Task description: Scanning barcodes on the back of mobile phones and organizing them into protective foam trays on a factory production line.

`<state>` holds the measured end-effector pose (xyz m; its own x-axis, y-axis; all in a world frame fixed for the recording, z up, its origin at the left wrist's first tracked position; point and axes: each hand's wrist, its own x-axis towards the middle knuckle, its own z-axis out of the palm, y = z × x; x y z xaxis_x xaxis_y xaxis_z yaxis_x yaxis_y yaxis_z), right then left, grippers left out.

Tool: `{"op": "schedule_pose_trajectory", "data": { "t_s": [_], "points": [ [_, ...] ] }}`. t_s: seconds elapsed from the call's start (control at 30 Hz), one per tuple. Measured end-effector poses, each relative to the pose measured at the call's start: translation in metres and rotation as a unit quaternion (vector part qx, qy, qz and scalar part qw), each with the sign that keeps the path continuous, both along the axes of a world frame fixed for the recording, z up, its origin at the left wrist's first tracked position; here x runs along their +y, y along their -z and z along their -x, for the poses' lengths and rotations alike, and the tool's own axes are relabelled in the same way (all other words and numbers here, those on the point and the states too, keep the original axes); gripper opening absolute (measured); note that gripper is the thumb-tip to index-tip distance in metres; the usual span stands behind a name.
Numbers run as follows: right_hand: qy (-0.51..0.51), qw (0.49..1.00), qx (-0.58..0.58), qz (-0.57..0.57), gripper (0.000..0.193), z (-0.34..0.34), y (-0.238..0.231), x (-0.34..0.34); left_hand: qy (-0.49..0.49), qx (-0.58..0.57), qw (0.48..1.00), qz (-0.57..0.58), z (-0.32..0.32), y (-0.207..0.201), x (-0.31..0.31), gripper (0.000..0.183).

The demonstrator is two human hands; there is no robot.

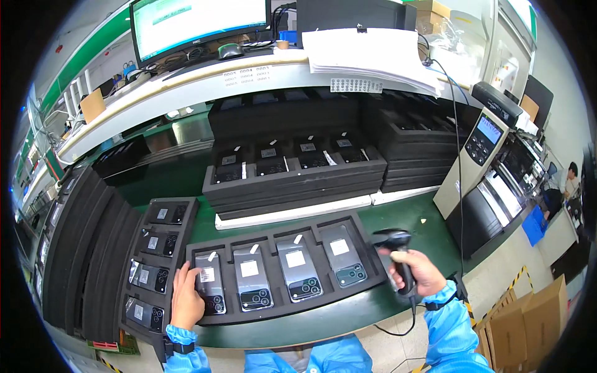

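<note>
My right hand (420,273) is wrapped around the handle of a black handheld barcode scanner (393,237), held at the right end of a black foam tray (280,239). Several dark smartphones lie back up in this tray's slots, each with a white label; the rightmost phone (343,258) is nearest the scanner. At the opposite end, my left hand (186,298) rests on the tray's left edge with its fingers stretched out. Its fingertips reach the side of the leftmost phone (209,280). Both wrists wear black bands over blue sleeves.
Another foam tray of phones (158,217) lies at left, beside upright stacked trays (93,248). Further foam stacks (295,186) stand behind, under a shelf with a monitor (199,25) and papers (373,56). A label printer (479,149) stands right. The scanner's cable (404,332) hangs past the green table edge.
</note>
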<state>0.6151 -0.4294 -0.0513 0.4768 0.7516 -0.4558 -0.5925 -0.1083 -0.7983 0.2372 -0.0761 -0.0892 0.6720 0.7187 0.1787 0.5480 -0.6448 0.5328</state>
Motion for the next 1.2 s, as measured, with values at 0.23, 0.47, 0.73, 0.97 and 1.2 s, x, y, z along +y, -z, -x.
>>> {"op": "schedule_pose_trajectory", "data": {
  "t_s": [0.23, 0.47, 0.73, 0.97, 1.2],
  "points": [
    [-0.083, 0.993, -0.056, 0.069, 0.019, 0.035, 0.005, 0.042, 0.090, -0.048, 0.986, -0.129, -0.069, -0.018, -0.019, 0.046],
    [0.012, 0.979, -0.180, 0.093, 0.037, 0.023, 0.011, 0.016, 0.350, -0.092, 0.921, -0.144, -0.195, -0.007, -0.031, 0.035],
    [0.235, 0.812, -0.472, 0.249, 0.029, -0.011, 0.065, -0.014, 0.404, -0.075, 0.890, -0.199, -0.298, 0.040, -0.082, 0.041],
    [0.206, 0.775, -0.517, 0.299, 0.035, -0.041, 0.081, -0.005, 0.410, -0.095, 0.893, -0.160, -0.307, 0.048, -0.081, 0.041],
    [0.244, 0.708, -0.576, 0.328, 0.030, -0.046, 0.092, 0.004, 0.391, -0.115, 0.902, -0.140, -0.311, 0.053, -0.087, 0.034]
  ]
}}
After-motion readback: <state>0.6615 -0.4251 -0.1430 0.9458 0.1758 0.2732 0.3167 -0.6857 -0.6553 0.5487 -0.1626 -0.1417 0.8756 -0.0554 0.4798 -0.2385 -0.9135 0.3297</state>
